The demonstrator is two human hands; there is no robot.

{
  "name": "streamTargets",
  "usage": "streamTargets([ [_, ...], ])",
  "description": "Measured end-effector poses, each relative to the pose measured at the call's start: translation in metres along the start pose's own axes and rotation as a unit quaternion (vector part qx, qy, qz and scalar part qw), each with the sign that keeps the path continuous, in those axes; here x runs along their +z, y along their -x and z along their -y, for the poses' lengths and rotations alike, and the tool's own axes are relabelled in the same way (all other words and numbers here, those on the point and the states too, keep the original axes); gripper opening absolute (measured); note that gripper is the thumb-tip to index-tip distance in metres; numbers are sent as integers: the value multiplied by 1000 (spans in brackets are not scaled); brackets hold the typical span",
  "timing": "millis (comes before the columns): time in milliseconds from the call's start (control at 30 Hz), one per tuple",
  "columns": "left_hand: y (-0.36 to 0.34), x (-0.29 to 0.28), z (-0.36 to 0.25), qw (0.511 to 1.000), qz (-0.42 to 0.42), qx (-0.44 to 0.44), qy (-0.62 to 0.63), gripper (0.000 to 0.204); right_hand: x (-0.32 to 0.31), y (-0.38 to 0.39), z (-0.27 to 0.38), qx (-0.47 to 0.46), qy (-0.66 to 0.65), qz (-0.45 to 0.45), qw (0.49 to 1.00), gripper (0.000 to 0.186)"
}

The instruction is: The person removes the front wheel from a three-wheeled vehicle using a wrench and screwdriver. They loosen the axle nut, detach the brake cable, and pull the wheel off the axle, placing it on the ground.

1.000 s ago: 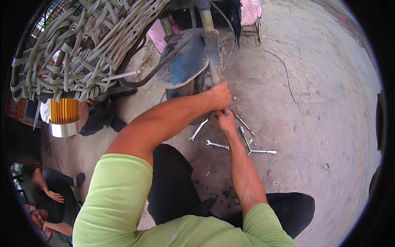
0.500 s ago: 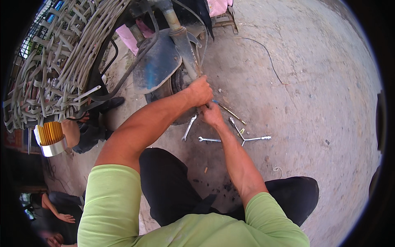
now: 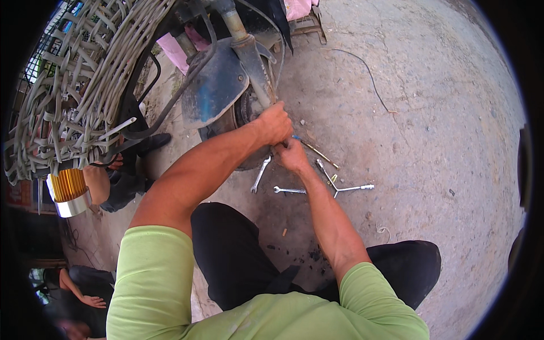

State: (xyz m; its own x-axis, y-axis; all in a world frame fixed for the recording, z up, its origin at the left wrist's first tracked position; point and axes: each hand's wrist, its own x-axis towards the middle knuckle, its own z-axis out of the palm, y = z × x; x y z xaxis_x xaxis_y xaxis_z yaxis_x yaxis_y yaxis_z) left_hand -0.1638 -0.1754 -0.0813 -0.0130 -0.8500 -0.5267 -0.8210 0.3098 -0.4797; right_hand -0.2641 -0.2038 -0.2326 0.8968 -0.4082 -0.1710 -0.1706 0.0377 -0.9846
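A woven basket (image 3: 96, 85) of pale strips is looming left of a grey fork leg (image 3: 249, 62), its contents hard to make out through the weave; a gold-ribbed cylinder (image 3: 69, 187) is showing lower on that side of the leg. A person in a lime-green shirt (image 3: 150, 272) is crouching below the leg, the left arm slanting across, the right stretching up. At the leg's foot, the left hand (image 3: 276, 123) is curling into a tight grip; just below, the right hand (image 3: 291, 156) is bunching its fingers. What either is holding cannot be told. A dark wheel (image 3: 245, 107) is sitting beside the leg's lower end, partly hidden by a blue mudguard (image 3: 211, 88) and the left arm. Below the leg, two wrenches (image 3: 260, 174) and a three-armed wrench (image 3: 351, 188) are lying on the ground. Beyond the leg, pink cloth (image 3: 297, 8) is running out of view.
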Motion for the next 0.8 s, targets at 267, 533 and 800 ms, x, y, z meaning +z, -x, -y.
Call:
streamTargets([
  [267, 7, 2, 0, 1000, 8, -9, 11, 19, 13, 14, 29, 15, 2, -70, 997, 26],
  [533, 7, -12, 1, 997, 70, -2, 19, 24, 4, 7, 27, 19, 171, -51, 984, 33],
  [800, 1, 1, 1, 1000, -12, -5, -7, 21, -3, 1, 15, 39, -9, -12, 999, 37],
])
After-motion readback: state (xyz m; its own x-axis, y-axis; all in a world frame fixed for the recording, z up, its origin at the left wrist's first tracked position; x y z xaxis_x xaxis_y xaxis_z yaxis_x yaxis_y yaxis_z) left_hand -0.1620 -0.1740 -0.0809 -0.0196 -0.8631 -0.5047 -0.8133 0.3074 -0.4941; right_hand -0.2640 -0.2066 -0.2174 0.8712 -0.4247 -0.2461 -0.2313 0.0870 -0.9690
